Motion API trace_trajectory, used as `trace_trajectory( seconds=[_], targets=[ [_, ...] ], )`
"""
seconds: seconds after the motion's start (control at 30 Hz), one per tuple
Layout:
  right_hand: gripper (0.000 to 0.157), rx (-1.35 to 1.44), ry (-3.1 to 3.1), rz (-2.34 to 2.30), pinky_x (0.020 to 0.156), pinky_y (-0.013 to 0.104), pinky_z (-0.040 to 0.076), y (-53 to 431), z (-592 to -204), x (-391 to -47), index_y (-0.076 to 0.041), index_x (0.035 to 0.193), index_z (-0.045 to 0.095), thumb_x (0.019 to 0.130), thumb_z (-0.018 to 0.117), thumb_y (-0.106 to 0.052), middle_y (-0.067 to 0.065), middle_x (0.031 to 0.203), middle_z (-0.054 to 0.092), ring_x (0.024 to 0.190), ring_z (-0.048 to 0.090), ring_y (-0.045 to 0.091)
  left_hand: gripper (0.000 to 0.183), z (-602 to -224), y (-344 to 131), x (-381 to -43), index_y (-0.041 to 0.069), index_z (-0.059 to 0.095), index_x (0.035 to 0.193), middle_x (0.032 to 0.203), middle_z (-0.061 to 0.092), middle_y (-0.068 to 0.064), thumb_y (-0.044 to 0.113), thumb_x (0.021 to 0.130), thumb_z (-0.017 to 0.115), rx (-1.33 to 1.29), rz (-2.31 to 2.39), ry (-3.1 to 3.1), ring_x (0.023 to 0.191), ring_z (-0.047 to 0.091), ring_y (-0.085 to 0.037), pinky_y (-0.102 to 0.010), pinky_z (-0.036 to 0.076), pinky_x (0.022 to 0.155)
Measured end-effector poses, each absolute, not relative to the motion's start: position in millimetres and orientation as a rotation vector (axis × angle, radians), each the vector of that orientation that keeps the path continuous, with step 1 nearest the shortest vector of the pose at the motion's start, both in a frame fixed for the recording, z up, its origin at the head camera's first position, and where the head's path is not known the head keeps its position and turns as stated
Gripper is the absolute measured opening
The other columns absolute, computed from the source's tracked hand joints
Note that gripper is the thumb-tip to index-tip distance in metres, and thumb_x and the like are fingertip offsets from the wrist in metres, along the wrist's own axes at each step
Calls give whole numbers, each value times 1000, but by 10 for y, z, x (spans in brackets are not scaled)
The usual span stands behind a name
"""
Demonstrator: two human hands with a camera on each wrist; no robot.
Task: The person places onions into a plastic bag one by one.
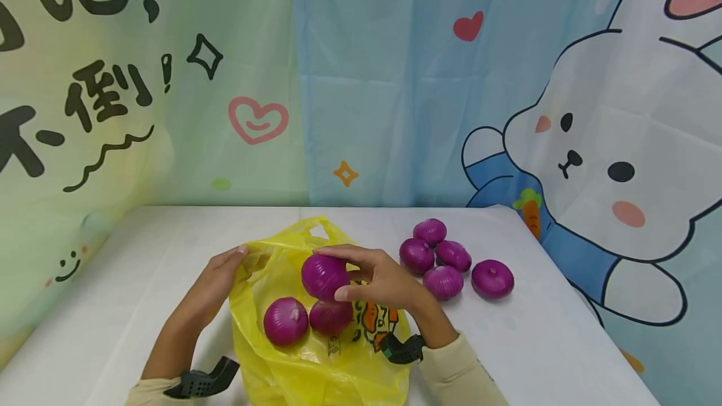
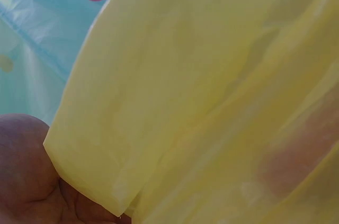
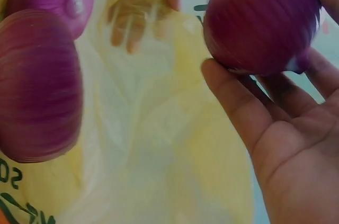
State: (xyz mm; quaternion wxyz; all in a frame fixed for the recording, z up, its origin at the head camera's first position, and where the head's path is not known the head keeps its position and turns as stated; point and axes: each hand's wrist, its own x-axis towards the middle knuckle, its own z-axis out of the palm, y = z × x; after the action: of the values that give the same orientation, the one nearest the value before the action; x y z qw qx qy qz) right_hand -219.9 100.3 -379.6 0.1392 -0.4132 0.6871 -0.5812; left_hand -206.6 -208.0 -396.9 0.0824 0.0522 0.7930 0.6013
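My right hand (image 1: 383,277) grips a purple onion (image 1: 324,276) between thumb and fingers, above the yellow plastic bag (image 1: 265,371). In the right wrist view the same onion (image 3: 259,23) rests against the fingertips, its pointed end toward the palm. Two more onions, one on the left (image 1: 286,321) and one on the right (image 1: 333,318), sit side by side within the bag's outline. At the bag's upper left edge, my left hand (image 1: 217,281) pinches the plastic. The left wrist view is mostly filled by the bag film (image 2: 159,86), which partly covers the left fingers.
To the right of the bag, several loose onions (image 1: 443,282) form a cluster on the white table (image 1: 541,343), with a single onion (image 1: 492,279) slightly apart. A printed cloth backdrop (image 1: 361,80) hangs behind the table.
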Motion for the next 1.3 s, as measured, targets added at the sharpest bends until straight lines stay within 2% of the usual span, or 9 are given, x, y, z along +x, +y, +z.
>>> trace_trajectory(
  seconds=[0.1, 0.33, 0.63, 0.87, 1.03, 1.3],
  targets=[
    [57, -1179, 1998, -1617, 93, 40, 50, 971, -3853, -2220, -13, 142, 51, 91, 72, -28, 1, 140, 51, 122, 52, 22, 57, -3968, -2078, -2067, -6, 40, 141, 128, 49, -21, 38, 108, 26, 158, 1798, 2367, 115, 46, -32, -49, 33, 105],
    [58, -1120, 2211, -1438, 91, 30, 50, 906, -3945, -2259, -11, 142, 50, 89, 73, -17, 4, 142, 49, 123, 51, 17, 59, -3961, -2069, -2066, -6, 39, 143, 131, 48, -21, 40, 108, 26, 162, 1796, 2359, 117, 45, -33, -50, 30, 107],
    [60, -995, 2449, -1333, 91, 34, 50, 888, -4078, -2326, -14, 142, 51, 89, 73, -29, 2, 142, 49, 122, 51, 17, 56, -3960, -2039, -2056, -5, 39, 143, 136, 45, -21, 38, 108, 29, 181, 1792, 2346, 122, 43, -33, -52, 28, 109],
    [60, -954, 2516, -1213, 90, 26, 49, 850, -4153, -2357, -13, 141, 51, 89, 72, -34, 0, 135, 54, 115, 54, 14, 57, -3992, -2032, -2088, -5, 42, 141, 136, 47, -21, 39, 107, 30, 185, 1792, 2352, 123, 42, -33, -53, 28, 109],
    [60, -972, 2528, -1078, 91, 26, 48, 816, -4203, -2363, -9, 139, 53, 89, 72, -35, 3, 131, 58, 111, 56, 14, 57, -3999, -2035, -2082, -5, 39, 143, 139, 45, -21, 38, 107, 29, 160, 1789, 2349, 125, 42, -34, -52, 27, 110],
    [60, -977, 2510, -960, 91, 24, 48, 849, -4288, -2386, -6, 139, 53, 89, 72, -34, 4, 134, 57, 113, 56, 14, 56, -4002, -2027, -2081, -4, 41, 142, 136, 47, -20, 39, 107, 30, 166, 1790, 2349, 122, 44, -33, -52, 29, 109]
  ],
)
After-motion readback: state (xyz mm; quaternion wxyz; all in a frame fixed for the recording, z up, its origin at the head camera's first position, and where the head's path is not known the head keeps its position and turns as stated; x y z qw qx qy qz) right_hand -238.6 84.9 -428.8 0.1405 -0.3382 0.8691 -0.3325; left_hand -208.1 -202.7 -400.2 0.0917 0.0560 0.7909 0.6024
